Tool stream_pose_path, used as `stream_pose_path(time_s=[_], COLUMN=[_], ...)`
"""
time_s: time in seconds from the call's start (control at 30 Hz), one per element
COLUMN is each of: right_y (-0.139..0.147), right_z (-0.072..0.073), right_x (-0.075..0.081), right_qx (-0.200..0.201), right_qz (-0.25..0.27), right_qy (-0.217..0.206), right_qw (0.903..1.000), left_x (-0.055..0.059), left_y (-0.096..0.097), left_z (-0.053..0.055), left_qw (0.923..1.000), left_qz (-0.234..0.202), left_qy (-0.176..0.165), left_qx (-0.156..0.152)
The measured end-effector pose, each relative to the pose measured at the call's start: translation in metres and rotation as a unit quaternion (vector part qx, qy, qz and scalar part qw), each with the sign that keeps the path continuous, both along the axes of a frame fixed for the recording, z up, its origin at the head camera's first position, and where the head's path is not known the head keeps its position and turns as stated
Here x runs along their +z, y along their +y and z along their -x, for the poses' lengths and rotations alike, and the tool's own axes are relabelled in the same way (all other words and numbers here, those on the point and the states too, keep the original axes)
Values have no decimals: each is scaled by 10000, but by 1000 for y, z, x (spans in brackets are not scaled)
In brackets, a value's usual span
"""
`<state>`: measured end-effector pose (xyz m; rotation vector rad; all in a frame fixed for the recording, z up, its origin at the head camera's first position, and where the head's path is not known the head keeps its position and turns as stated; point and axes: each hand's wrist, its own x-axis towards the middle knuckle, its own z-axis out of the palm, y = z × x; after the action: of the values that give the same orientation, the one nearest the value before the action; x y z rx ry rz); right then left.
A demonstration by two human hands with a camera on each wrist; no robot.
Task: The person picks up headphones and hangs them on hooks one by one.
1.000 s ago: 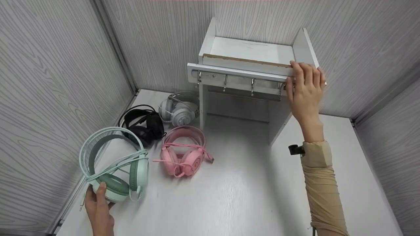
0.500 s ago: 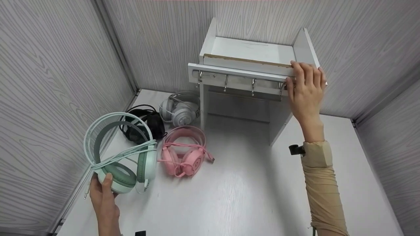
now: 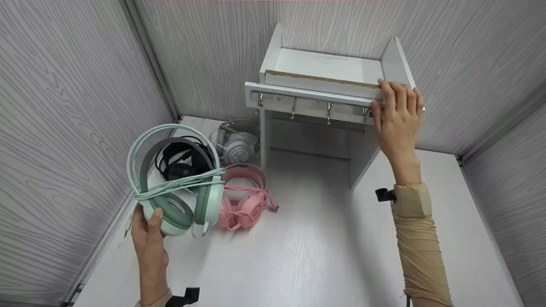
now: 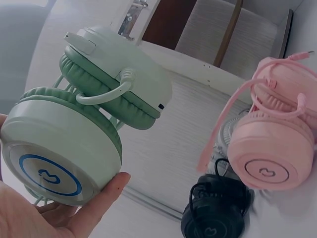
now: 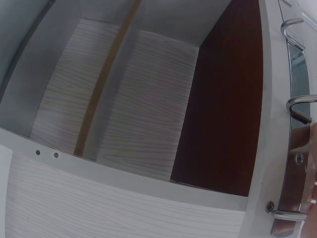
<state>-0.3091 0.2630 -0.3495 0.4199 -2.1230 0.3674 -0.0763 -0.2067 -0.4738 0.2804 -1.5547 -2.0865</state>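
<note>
Mint-green headphones, their cable wound across the band, are held up by my left hand. It grips the lower left ear cup, thumb in front; the left wrist view shows the cup against the palm. My right hand holds the right end of the hook rail on a white shelf unit, fingers over its top edge. Several metal hooks hang from the rail with nothing on them. In the right wrist view only a sliver of that hand shows beside a hook.
Pink headphones lie on the white table, partly behind the green pair. Black headphones show through the green band. White-grey headphones lie against the shelf unit's left side. Wood-grain panels enclose the table.
My left hand has raised the green headphones and carried them rightward and away from me, so they now overlap the black and pink pairs. My right hand stays on the rail.
</note>
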Motion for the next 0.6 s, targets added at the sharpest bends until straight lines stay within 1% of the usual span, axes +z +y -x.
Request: stream_pose_path(time_s=[0.3, 0.43, 0.6], right_y=[0, 0, 1], right_z=[1, 1, 1], right_x=[-1, -1, -1], right_qx=[-43, -26, 33], right_qz=[-50, -27, 53], right_qy=[63, 113, 91], right_qw=[10000, 9999, 9999], left_x=[-3, -7, -12], left_y=[8, 12, 21], left_z=[12, 20, 33], left_qw=[9995, 9990, 9983], left_qz=[92, 121, 57], left_qy=[208, 322, 424], left_qx=[-205, -272, -405])
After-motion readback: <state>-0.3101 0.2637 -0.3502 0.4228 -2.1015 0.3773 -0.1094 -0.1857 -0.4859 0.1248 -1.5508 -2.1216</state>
